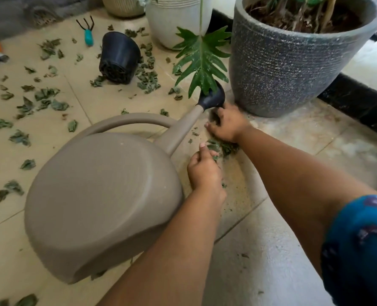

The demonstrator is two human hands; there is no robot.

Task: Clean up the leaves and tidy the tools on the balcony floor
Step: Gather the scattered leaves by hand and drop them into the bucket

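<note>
Dry leaves (221, 147) are gripped between both hands, left hand (204, 171) and right hand (227, 124), beside a tipped watering can (103, 195); soil is held in the grey pot (293, 62) beyond.

A single wide-angle view, worn on the person's head, looks forward and steeply down onto the tiled balcony floor (39, 138) from close above. Both forearms reach in from the bottom edge, at 5 and 6 o'clock, toward the frame's middle. The tipped watering can (103, 199) fills the near lower left, very close to the lens. Toward 12 and 1 o'clock the view reaches the grey speckled planter (278, 62) and a white ribbed pot (172, 21). Straight lines bow near the edges.
</note>
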